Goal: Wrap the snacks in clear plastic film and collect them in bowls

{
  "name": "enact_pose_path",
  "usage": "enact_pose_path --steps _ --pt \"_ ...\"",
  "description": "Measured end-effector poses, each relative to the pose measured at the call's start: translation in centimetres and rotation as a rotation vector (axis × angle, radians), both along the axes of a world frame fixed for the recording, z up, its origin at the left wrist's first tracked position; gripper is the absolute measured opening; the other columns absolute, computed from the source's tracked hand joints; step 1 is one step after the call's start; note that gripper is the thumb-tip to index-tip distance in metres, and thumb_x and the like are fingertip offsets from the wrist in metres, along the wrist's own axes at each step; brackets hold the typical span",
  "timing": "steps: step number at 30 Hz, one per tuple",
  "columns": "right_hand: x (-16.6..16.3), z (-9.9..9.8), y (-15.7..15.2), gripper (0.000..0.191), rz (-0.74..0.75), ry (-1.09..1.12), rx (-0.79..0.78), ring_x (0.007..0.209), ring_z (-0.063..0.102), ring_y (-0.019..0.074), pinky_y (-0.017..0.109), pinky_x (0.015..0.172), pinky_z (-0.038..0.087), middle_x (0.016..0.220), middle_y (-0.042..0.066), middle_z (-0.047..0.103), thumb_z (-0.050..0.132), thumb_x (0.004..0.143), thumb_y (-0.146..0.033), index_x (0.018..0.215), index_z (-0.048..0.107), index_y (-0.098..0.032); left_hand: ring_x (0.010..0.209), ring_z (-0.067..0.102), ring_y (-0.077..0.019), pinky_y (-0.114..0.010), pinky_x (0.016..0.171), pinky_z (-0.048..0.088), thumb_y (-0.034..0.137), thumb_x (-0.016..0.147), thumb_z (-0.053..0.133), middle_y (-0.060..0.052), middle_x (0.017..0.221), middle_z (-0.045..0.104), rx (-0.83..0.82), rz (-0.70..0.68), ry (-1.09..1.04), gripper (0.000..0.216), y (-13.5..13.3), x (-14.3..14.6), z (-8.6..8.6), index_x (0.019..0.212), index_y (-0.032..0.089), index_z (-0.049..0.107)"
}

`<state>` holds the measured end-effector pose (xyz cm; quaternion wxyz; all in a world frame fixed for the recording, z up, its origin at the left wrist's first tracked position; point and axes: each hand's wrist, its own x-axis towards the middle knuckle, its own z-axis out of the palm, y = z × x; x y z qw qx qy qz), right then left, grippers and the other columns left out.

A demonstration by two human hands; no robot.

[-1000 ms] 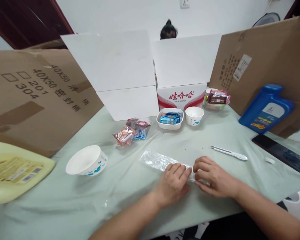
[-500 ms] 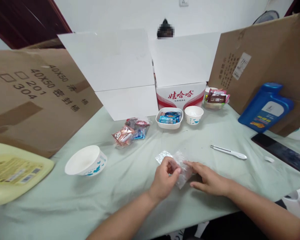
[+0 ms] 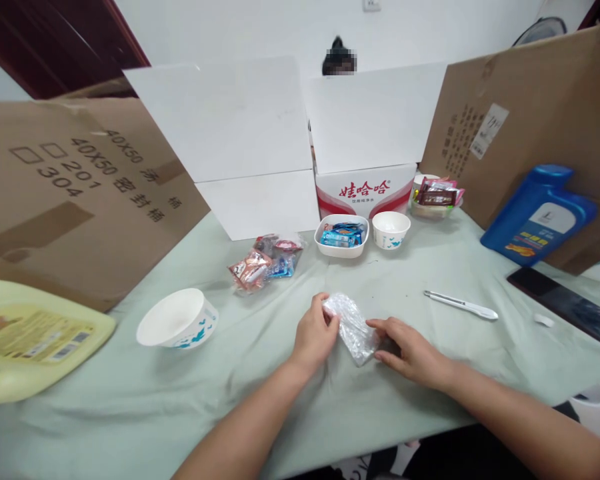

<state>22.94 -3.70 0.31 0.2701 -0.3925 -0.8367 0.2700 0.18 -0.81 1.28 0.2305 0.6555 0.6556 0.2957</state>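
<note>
A folded sheet of bubble wrap [image 3: 351,328], clear and silvery, is held between my two hands just above the green cloth. My left hand [image 3: 316,333] pinches its left edge with thumb and fingers. At the opposite edge, my right hand [image 3: 413,350] grips the wrap between thumb and fingertips. Beyond the hands lie several wrapped snacks in clear bags [image 3: 265,261]. A white square bowl [image 3: 341,251] with blue packets stands behind, beside a small paper bowl [image 3: 391,233].
Left of my hands, a larger paper bowl [image 3: 177,320] leans; a yellow bottle [image 3: 40,343] lies farther left. To the right are white-handled tweezers [image 3: 463,305], a phone [image 3: 563,303] and a blue bottle [image 3: 540,217]. Cardboard [image 3: 80,220] and white panels [image 3: 220,120] border the table; a person's head shows behind.
The bubble wrap has turned from loose and spread to a flatter, compact folded shape. My left hand has shifted slightly up and left to its edge; my right hand has moved slightly right.
</note>
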Motion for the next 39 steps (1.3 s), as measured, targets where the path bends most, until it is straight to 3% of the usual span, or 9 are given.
enact_pose_path --steps 8,12,15,18,23,28,32,37,39 --pt "0.0 -0.1 0.1 0.038 0.04 -0.07 0.14 0.101 0.059 0.0205 0.037 0.088 0.052 0.122 0.013 0.051 0.054 0.088 -0.022 0.126 0.051 -0.023 0.078 0.066 -0.0184 -0.029 0.075 0.048 0.021 0.083 0.063 0.001 0.082 0.065 0.014 -0.04 0.109 0.043 1.3 -0.1 -0.7 0.123 0.021 0.048" --pt "-0.2 -0.4 0.0 0.031 0.043 -0.156 0.221 0.099 0.059 0.0213 0.039 0.086 0.052 0.12 0.014 0.052 0.053 0.089 -0.022 0.119 0.056 -0.021 0.095 0.062 -0.0228 -0.034 0.082 0.049 0.026 0.087 0.059 -0.009 0.106 0.061 0.266 -0.009 0.261 0.034 1.2 -0.2 -0.7 0.119 0.018 0.053" --pt "-0.3 -0.5 -0.2 0.029 0.042 -0.19 0.25 0.097 0.06 0.0209 0.04 0.086 0.053 0.12 0.014 0.053 0.053 0.089 -0.022 0.118 0.058 -0.02 0.107 0.057 -0.0254 -0.04 0.093 0.045 0.026 0.093 0.049 -0.012 0.112 0.061 0.44 -0.213 0.376 0.023 1.0 -0.2 -0.8 0.112 0.019 0.059" --pt "-0.2 -0.5 -0.3 0.03 0.006 -0.209 0.325 0.1 0.058 0.0229 0.043 0.088 0.052 0.124 0.015 0.052 0.055 0.088 -0.024 0.118 0.059 -0.021 0.126 0.047 -0.0269 -0.045 0.105 0.037 0.03 0.093 0.051 -0.01 0.13 0.057 0.365 -0.498 0.451 0.032 1.1 -0.2 -1.2 0.123 0.023 0.057" --pt "-0.3 -0.4 -0.1 0.033 0.046 -0.262 0.52 0.122 0.047 0.0291 0.049 0.097 0.046 0.132 0.013 0.054 0.056 0.089 -0.024 0.123 0.058 -0.023 0.139 0.034 -0.0269 -0.052 0.112 0.026 0.033 0.093 0.051 -0.009 0.147 0.044 0.248 -0.579 0.445 0.044 1.3 -0.5 -1.4 0.137 0.024 0.047" --pt "-0.7 -0.1 -0.1 0.018 0.159 -0.304 0.579 0.11 0.056 0.0252 0.045 0.092 0.046 0.108 0.008 0.068 0.05 0.094 -0.02 0.105 0.064 -0.02 0.138 0.036 -0.0229 -0.051 0.115 0.021 0.022 0.095 0.045 -0.009 0.145 0.046 0.304 -0.682 0.401 0.033 0.7 -0.4 -0.6 0.126 0.022 0.055" --pt "-0.9 0.7 -0.8 0.019 0.242 -0.288 0.615 0.109 0.056 0.0237 0.045 0.098 0.042 0.107 0.007 0.068 0.047 0.092 -0.012 0.098 0.064 -0.019 0.132 0.038 -0.0278 -0.051 0.108 0.03 0.021 0.091 0.052 -0.008 0.133 0.055 0.366 -0.677 0.402 0.027 0.0 0.0 -0.4 0.115 0.026 0.063" --pt "-1.0 1.1 -1.1 0.026 0.295 -0.297 0.459 0.104 0.056 0.0246 0.043 0.091 0.046 0.107 0.011 0.066 0.053 0.092 -0.033 0.109 0.061 -0.016 0.107 0.055 -0.022 -0.041 0.097 0.04 0.02 0.09 0.054 -0.006 0.106 0.067 0.382 -0.724 0.353 0.025 -0.3 0.3 -0.6 0.113 0.024 0.063" --pt "-1.1 0.9 -1.1 0.023 0.265 -0.337 0.409 0.1 0.056 0.0234 0.04 0.087 0.047 0.104 0.011 0.065 0.051 0.093 -0.03 0.108 0.061 -0.016 0.103 0.058 -0.0198 -0.038 0.096 0.041 0.014 0.089 0.05 -0.006 0.102 0.068 0.374 -0.728 0.297 0.023 -0.1 0.1 -0.7 0.107 0.02 0.064"
